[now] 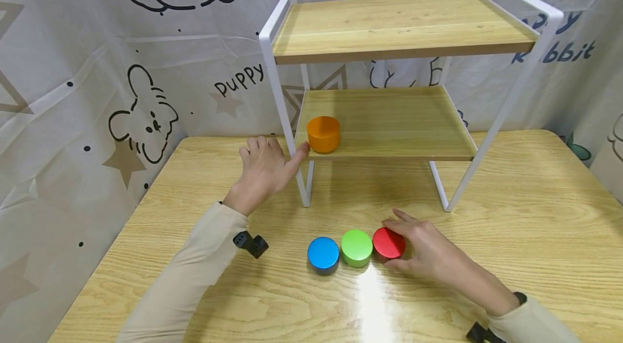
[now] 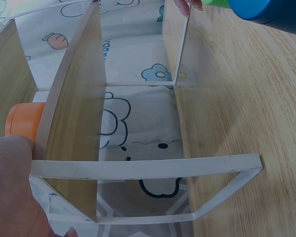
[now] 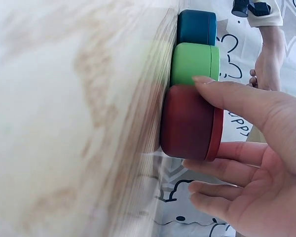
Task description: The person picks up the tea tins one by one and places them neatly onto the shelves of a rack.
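Grasping, apparently: right hand (image 1: 428, 248) pinching red canister (image 1: 389, 243), left hand (image 1: 265, 167) spread by shelf (image 1: 389, 124); next move likely needs a lift.

Backdrop cloth (image 1: 204, 53) txt: "puppy" (image 1: 239, 80) on L, "Rabbit" (image 1: 567, 53) on R, prob. "-ppy" (image 1: 573, 20) above, partly behind shelf post (image 1: 518, 86)

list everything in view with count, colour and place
printed cloth: at least one, grey-white, background
table: one, wood-coloured, below
rack: one, white-framed, on table
shelves: two, wood-coloured, in rack
orange canister: one, orange, lower shelf's left side
blue canister: one, blue, table, left end of row
green canister: one, green, row's middle
red canister: one, red, row's right end
wrist cameras: two, black, one per arm
sleeves: two, cream, arms
left hand: one, at rack's left post
right hand: one, around red canister
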